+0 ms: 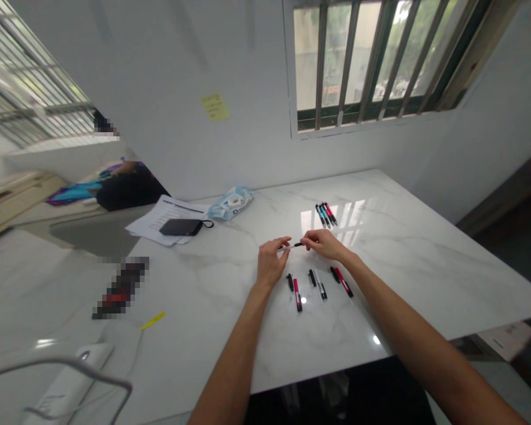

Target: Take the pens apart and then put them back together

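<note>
Head camera: left hand (271,262) and right hand (324,244) pinch opposite ends of slim pen (297,244) above table (221,289); fingertip grip, apparently light but poorly resolved, could let it slip.

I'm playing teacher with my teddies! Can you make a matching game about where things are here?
Things:
1. Flat black rectangular device
2. Yellow paper note
3. Thin white pen with a black end

Places:
A. Held in the left hand and right hand
B. On white printed papers
C. On the pale wall

Right pairs: 1-B, 2-C, 3-A
</note>
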Tool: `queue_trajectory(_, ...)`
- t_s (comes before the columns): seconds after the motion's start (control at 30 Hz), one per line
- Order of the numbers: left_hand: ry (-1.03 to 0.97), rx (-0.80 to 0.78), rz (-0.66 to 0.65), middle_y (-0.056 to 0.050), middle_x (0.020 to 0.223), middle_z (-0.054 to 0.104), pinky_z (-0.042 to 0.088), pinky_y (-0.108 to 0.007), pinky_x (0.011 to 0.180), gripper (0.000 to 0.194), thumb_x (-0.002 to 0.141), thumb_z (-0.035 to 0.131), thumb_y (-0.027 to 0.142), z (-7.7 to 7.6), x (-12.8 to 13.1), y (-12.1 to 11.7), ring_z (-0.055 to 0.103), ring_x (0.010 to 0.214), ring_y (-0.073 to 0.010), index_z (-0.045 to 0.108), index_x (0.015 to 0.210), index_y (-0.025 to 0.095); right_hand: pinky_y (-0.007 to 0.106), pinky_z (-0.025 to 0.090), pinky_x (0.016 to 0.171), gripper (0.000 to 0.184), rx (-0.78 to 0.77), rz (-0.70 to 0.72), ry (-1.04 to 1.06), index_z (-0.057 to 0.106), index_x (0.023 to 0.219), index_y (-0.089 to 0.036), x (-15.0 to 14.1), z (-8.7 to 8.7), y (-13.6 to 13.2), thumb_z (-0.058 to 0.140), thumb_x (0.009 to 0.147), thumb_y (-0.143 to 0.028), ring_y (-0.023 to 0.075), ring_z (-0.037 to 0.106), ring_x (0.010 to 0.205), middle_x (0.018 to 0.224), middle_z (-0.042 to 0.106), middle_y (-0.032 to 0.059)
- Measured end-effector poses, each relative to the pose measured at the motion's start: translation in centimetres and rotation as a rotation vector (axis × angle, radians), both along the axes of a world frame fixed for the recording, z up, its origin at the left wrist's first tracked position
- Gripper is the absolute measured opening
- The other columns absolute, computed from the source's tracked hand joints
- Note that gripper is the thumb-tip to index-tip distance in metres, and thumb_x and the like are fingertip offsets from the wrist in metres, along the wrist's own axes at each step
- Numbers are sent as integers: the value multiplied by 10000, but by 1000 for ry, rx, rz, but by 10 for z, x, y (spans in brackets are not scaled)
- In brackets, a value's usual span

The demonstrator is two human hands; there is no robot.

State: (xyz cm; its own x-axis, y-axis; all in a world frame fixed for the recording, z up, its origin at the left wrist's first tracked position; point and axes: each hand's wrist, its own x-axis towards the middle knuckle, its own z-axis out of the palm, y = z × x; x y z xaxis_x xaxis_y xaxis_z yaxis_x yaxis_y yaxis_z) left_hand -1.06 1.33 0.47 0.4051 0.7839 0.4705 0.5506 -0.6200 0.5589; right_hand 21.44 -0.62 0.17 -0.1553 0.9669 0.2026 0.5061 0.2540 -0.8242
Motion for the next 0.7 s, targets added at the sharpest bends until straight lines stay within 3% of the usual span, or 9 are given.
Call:
queue_trajectory(0.33,-17,20,4,0,1008,781,514,-373,942,318,882,698,133,0,0,0,715,911,-189,710,1170,267,255,392,614,320,-58,13,-5,705,870,-178,0,-3,0,648,918,-488,135,560,623,706,681,4)
queue_trajectory(0.57,-32,22,-15,-3,1024,779,505,-379,946,326,894,694,132,-2,1,0,714,933,-189,704,1191,267,262,381,622,401,-24,1,-17,687,785,-178,2,-2,2,554,972,-507,140,545,630,681,651,7)
queue_trajectory(0.7,-33,23,-12,2,1014,778,501,-383,950,334,887,700,121,-1,1,-1,711,940,-191,706,1186,271,260,394,640,348,-18,19,-35,711,841,-181,3,-2,2,620,934,-504,145,563,665,747,684,13)
